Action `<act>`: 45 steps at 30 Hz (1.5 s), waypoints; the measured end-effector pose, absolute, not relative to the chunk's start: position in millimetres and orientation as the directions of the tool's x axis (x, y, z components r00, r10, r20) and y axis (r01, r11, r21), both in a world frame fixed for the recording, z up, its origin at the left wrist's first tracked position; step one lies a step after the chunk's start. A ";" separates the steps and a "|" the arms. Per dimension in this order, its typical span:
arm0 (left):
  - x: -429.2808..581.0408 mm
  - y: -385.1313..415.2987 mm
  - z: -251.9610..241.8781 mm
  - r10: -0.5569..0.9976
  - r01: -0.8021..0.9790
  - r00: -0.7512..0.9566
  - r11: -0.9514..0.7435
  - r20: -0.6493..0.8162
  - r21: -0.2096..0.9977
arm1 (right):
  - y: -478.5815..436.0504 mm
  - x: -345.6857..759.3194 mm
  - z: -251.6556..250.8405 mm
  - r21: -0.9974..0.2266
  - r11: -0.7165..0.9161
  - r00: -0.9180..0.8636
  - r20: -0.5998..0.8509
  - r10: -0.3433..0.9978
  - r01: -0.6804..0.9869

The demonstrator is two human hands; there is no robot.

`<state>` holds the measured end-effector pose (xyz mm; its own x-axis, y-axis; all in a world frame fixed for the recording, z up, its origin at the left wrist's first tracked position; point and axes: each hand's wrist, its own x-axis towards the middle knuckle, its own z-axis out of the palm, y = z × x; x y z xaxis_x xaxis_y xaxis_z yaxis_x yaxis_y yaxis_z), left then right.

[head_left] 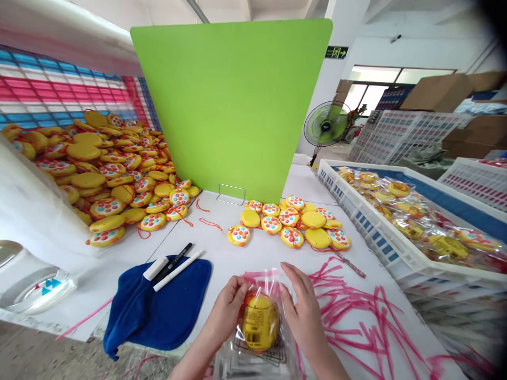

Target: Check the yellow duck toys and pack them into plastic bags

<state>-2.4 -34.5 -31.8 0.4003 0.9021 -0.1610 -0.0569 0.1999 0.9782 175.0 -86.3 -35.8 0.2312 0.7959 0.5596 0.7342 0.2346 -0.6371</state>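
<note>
A yellow oval toy with a barcode on its back lies inside a clear plastic bag near the table's front edge. My left hand pinches the bag's left edge close to its top. On the other side my right hand has its fingers stretched out, with the thumb beside the bag's upper right edge. Pink strip shows at the bag's top. Under this bag lie more clear bags with dark print, partly hidden.
Yellow toys with coloured dots lie ahead; a large heap fills the left. A green board stands behind. Pink strips and a cutter are right, before a white crate. Markers rest on blue cloth.
</note>
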 end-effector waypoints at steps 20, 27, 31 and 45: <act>-0.2 -37.9 -41.7 0.861 0.184 0.507 -0.073 -0.031 0.980 | -38.7 220.3 -25.7 -0.997 0.081 0.630 0.067 0.774 0.006; -1.7 -31.7 -64.9 0.853 0.021 0.506 0.135 -0.127 0.991 | -58.9 232.2 -16.4 -0.962 -0.032 0.410 0.084 0.908 0.270; -2.0 -30.4 -66.0 0.875 0.063 0.484 0.005 -0.035 0.998 | -56.9 177.3 -15.5 -0.775 0.135 0.064 0.220 0.973 0.617; -3.3 -31.3 -58.4 0.850 0.067 0.526 -0.076 0.029 0.995 | -38.5 153.0 -22.7 -0.501 0.195 -0.092 0.222 0.971 0.843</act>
<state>-3.3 -31.3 -58.4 0.5263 0.8498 0.0294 0.0669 -0.0759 0.9949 153.0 -38.5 -22.7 -0.0924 0.9707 0.2220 0.8431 0.1949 -0.5012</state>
